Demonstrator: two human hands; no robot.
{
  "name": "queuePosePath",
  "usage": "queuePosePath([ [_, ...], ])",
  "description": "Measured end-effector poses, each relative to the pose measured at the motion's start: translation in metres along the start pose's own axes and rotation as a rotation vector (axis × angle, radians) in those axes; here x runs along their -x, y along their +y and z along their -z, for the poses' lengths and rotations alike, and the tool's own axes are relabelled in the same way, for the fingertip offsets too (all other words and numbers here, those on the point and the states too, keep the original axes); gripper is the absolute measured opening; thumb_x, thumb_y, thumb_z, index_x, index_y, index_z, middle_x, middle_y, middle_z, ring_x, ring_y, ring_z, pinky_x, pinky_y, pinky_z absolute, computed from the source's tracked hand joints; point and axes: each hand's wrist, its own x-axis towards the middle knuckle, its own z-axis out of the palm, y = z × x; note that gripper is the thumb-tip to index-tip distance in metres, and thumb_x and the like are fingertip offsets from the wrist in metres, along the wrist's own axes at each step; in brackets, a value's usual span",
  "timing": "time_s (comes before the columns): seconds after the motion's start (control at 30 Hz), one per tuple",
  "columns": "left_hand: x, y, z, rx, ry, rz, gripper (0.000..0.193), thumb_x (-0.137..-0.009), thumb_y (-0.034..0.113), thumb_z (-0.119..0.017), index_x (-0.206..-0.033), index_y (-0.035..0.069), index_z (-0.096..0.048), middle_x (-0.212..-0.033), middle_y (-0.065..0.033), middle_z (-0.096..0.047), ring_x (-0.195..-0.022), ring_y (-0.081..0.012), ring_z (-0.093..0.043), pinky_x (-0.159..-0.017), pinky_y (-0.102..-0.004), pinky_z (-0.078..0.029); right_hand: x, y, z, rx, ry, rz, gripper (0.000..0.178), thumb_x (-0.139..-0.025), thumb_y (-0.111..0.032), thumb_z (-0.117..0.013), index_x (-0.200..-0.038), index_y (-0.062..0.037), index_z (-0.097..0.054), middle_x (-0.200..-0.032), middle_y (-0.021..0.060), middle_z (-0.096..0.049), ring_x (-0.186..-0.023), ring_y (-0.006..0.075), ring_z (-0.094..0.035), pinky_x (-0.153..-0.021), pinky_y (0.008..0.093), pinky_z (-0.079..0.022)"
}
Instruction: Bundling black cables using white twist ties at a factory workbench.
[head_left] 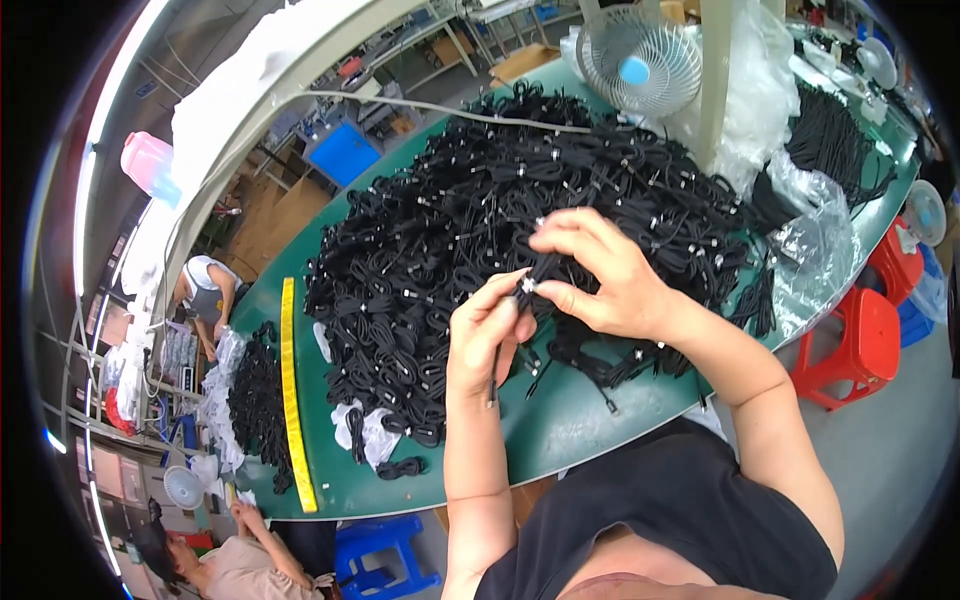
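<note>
A small coiled black cable (541,268) with a white tie (528,285) round its middle is pinched between the fingers and thumb of my left hand (488,332). One loose cable end hangs below that hand. My right hand (612,280) is at the coil's upper right, thumb and fingers spread apart in a curve; its thumb tip is close to the tie. Whether its fingertips touch the coil I cannot tell. Both hands are above a large heap of coiled black cables (420,240), many with light ties or metal plugs.
The heap covers much of a green table (450,470). A yellow strip (290,390) divides off more cables (258,410) at left. A fan (638,65) and clear plastic bags (815,225) stand beyond; red stools (850,345) are at right. Two people work at the left.
</note>
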Motion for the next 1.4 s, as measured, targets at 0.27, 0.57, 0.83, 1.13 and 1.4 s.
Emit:
queuePosePath([
  [0.27, -0.014, -0.011, -0.021, 0.429, -0.058, -0.294, 0.051, -0.088, 0.019, -0.055, -0.131, 0.000, -0.035, -0.123, -0.0185, -0.049, -0.106, -0.0237, -0.053, -0.093, -0.0355, -0.042, 0.002, -0.006, -0.022, 0.250, 0.292, 0.393, 0.028, -0.064, -0.006, -0.071, -0.088, -0.0028, -0.057, -0.086, 0.0091, -0.051, -0.073, 0.0243, -0.054, -0.061, 0.0334, -0.045],
  [0.57, 0.000, 0.005, 0.001, 0.252, 0.095, -0.290, 0.039, -0.086, 0.014, -0.060, -0.119, -0.002, -0.047, -0.097, -0.0119, -0.059, -0.083, -0.0151, -0.057, -0.071, -0.0250, -0.047, -0.014, -0.024, -0.014, 0.350, 0.049, 0.266, 0.027, -0.071, -0.018, -0.066, -0.094, -0.0050, -0.060, -0.098, 0.0079, -0.058, -0.091, 0.0245, -0.054, -0.083, 0.0412, -0.036],
  [0.83, 0.002, 0.003, 0.002, -0.206, 0.244, -0.472, 0.040, -0.083, 0.005, -0.062, -0.119, -0.004, -0.046, -0.101, -0.0099, -0.059, -0.088, -0.0136, -0.056, -0.080, -0.0254, -0.045, -0.008, -0.021, -0.018, 0.144, -0.040, 0.153, 0.013, -0.067, -0.004, -0.068, -0.074, -0.0039, -0.057, -0.068, 0.0048, -0.055, -0.055, 0.0203, -0.051, -0.053, 0.0320, -0.037],
  [1.13, 0.001, 0.002, -0.003, 0.006, 0.156, -0.362, 0.038, -0.083, 0.010, -0.063, -0.115, -0.002, -0.048, -0.104, -0.0118, -0.057, -0.091, -0.0195, -0.057, -0.081, -0.0304, -0.047, -0.015, -0.035, -0.024, 0.165, -0.020, 0.080, 0.012, -0.072, -0.009, -0.065, -0.076, -0.0032, -0.056, -0.071, 0.0062, -0.051, -0.062, 0.0223, -0.054, -0.055, 0.0320, -0.044],
  [1.4, -0.002, -0.008, -0.009, 0.004, 0.150, -0.307, 0.033, -0.087, 0.006, -0.058, -0.117, -0.002, -0.047, -0.105, -0.0093, -0.057, -0.091, -0.0156, -0.056, -0.081, -0.0277, -0.046, -0.005, -0.028, -0.026, 0.230, -0.037, 0.059, 0.011, -0.073, -0.008, -0.064, -0.079, -0.0016, -0.057, -0.073, 0.0082, -0.051, -0.066, 0.0230, -0.056, -0.050, 0.0324, -0.047],
])
